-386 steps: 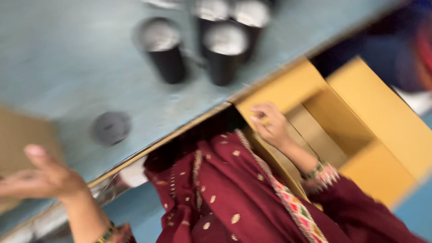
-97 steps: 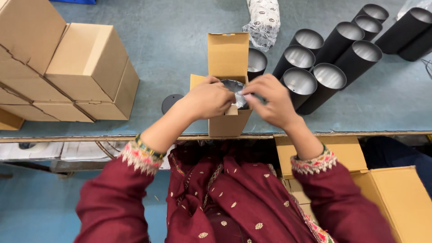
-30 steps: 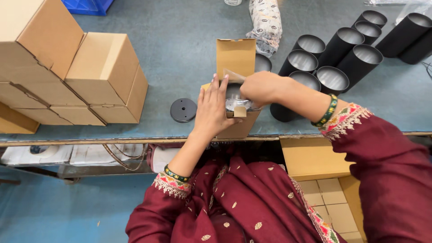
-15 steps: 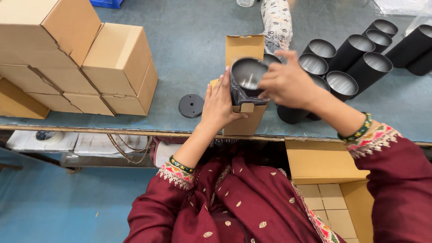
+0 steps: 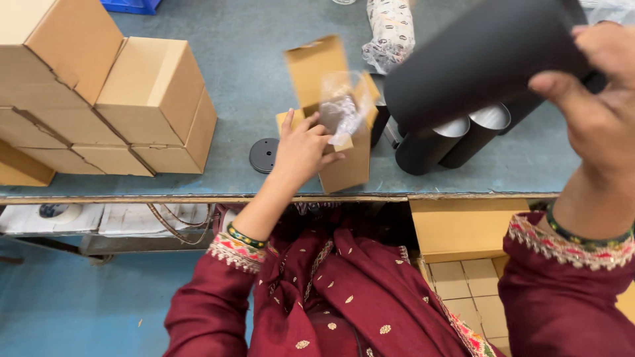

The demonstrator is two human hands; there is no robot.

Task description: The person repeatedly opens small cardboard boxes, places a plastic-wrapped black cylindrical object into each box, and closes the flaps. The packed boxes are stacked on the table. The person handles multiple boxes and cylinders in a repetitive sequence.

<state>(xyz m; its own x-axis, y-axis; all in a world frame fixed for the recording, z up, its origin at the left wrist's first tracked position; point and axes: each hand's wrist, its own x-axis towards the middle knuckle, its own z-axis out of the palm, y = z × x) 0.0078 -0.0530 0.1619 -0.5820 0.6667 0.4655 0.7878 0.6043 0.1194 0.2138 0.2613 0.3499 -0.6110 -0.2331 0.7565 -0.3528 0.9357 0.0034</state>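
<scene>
Right hand (image 5: 605,112) is wrapped around a black cylinder housing (image 5: 483,56), lifted clear of the blue-grey bench (image 5: 218,79) and held roughly on its side, up near the camera and to the right of the open carton (image 5: 334,132). Left hand (image 5: 301,149) is on the near edge of that small upright carton, fingers spread over the rim, steadying it and touching a clear plastic bag (image 5: 340,109) that pokes out of the top. Bag is blurred, so I can't tell if anything else is in the carton. Housing looks rigid and matte with a smooth wall, likely moderate weight; my guess is a full wrap around mid-body is the safest hold, keeping fingers off the open end with the reflective insert, which looks easy to mark. Carton is thin corrugated and light, would tip without a hand on it. More black cylinders (image 5: 456,135) stand on the bench just right of the carton, silvery interiors facing up. A black round disc (image 5: 263,155) lies flat left of the carton. Closed cartons (image 5: 112,99) are stacked at far left; another open box (image 5: 463,228) with cardboard dividers sits below the bench edge.
</scene>
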